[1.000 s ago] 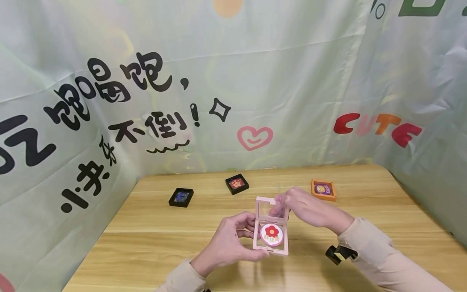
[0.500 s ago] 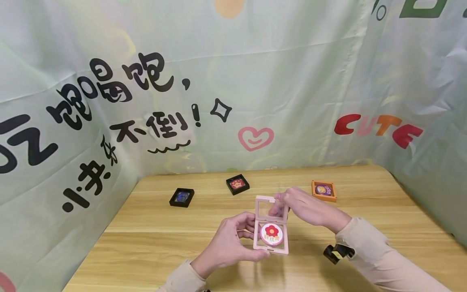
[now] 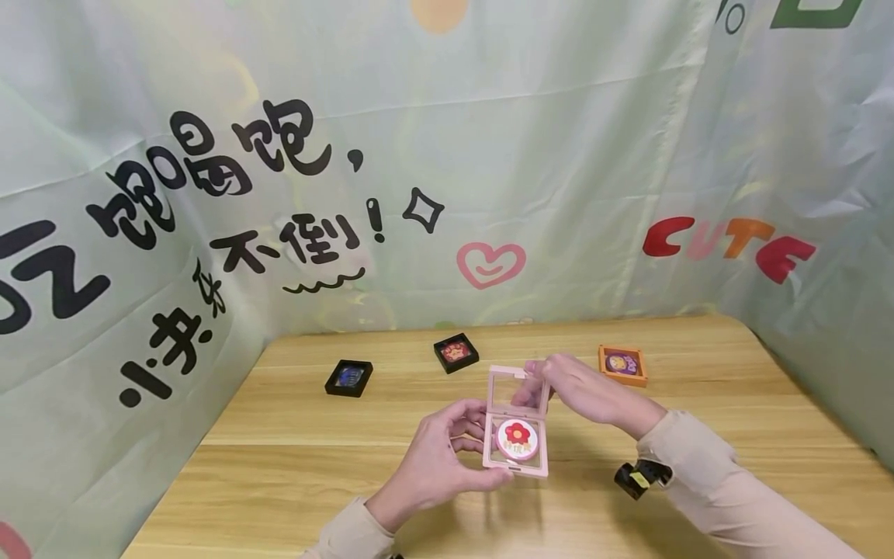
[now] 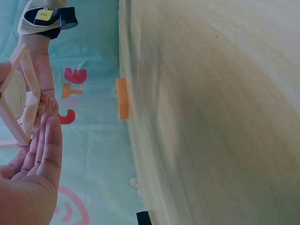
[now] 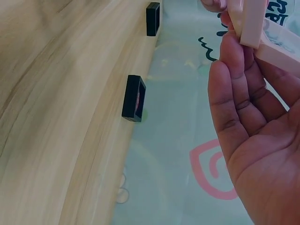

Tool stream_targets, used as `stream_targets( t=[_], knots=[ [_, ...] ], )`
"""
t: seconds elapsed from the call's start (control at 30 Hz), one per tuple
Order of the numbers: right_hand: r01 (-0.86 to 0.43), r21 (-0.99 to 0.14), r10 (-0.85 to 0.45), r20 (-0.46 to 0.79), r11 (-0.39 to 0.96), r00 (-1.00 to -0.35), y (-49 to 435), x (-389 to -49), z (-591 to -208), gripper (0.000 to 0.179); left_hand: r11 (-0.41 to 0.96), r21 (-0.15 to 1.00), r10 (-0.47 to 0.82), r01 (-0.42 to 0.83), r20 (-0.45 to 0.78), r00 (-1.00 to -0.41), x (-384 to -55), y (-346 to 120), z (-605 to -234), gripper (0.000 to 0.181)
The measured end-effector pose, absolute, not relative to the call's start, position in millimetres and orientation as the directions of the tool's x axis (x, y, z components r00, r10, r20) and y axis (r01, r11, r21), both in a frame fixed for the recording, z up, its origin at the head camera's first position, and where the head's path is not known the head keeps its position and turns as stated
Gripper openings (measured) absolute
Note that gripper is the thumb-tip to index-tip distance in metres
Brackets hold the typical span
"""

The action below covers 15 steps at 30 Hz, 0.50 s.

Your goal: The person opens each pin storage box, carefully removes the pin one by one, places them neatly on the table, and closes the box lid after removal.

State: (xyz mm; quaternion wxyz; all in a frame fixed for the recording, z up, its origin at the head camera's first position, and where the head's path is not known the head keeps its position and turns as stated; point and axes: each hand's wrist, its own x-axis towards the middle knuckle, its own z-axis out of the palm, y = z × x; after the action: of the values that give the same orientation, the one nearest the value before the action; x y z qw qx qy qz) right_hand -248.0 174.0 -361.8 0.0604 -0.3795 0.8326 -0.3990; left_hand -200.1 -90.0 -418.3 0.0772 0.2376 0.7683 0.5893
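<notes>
In the head view a pink hinged display case (image 3: pixel 527 470) with clear windows is held above the table, its lid (image 3: pixel 496 369) swung up. A round badge (image 3: pixel 518 439) with a red flower on white lies in the lower half. My left hand (image 3: pixel 440 450) grips that lower half, thumb along the front edge and fingers at its left side. With its fingers at the lid's upper right corner, my right hand (image 3: pixel 594 390) pinches the lid. The right wrist view shows the right hand (image 5: pixel 262 136) touching the case (image 5: pixel 253 23); much of the case is cut off there.
On the wooden table (image 3: pixel 293 481) lie a black case (image 3: pixel 348 378) with a blue item, another black case (image 3: pixel 456 353) with a red item, and an orange case (image 3: pixel 622 366) with a purple item. A printed cloth (image 3: pixel 559 155) hangs behind and at both sides.
Both hands have raised the pink case slightly, a little up and left in the head view. Its lid stays up and both hands keep their hold.
</notes>
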Motion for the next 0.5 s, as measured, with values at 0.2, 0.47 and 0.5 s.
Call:
stream_targets(
  t=[0.2, 0.47, 0.5],
  knots=[
    [-0.464, -0.804, -0.663, 0.119, 0.373, -0.739, 173.1, -251.1, -360.9, 0.063, 0.170, 0.952, 0.444, 0.254, 0.156, -0.882, -200.8, -90.1, -417.9, 0.075],
    [-0.384, -0.859, -0.652, 0.082, 0.337, -0.754, 177.9, -257.5, -363.6, 0.062, 0.148, 0.967, 0.417, 0.209, 0.130, -0.900, -202.4, -90.2, -418.1, 0.071],
    [-0.380, -0.860, -0.646, 0.079, 0.342, -0.759, 179.1, -257.9, -364.2, 0.062, 0.146, 0.967, 0.413, 0.208, 0.131, -0.901, -202.7, -90.3, -418.3, 0.070]
  ],
)
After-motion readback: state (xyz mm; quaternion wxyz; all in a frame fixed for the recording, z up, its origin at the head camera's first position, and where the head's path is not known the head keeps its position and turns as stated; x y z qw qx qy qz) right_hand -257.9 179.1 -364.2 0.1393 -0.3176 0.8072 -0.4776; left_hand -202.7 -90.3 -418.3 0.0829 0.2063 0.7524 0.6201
